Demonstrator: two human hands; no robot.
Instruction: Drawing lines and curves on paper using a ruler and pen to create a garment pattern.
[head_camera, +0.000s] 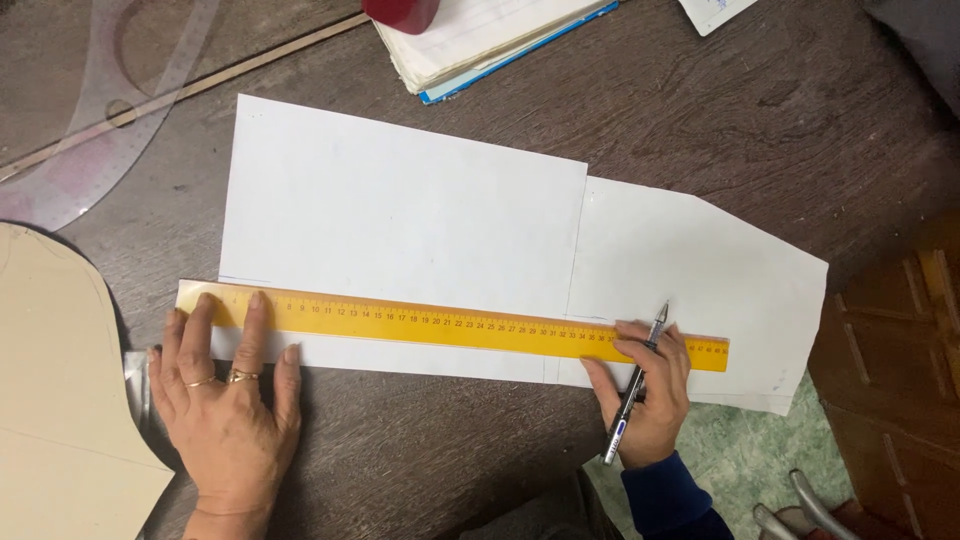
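Observation:
A long yellow ruler lies across two joined white paper sheets on a dark wooden table. My left hand, with rings on two fingers, lies flat with its fingertips pressing the ruler's left end. My right hand holds a pen with the tip pointing up just above the ruler's top edge near its right end. The fingers of that hand also rest on the ruler. A second white sheet with a cut corner extends to the right.
A beige card pattern piece lies at the left. A clear curved drafting template and a thin wooden strip sit at the top left. A stack of papers and a red object are at the top. Green floor shows below the table edge.

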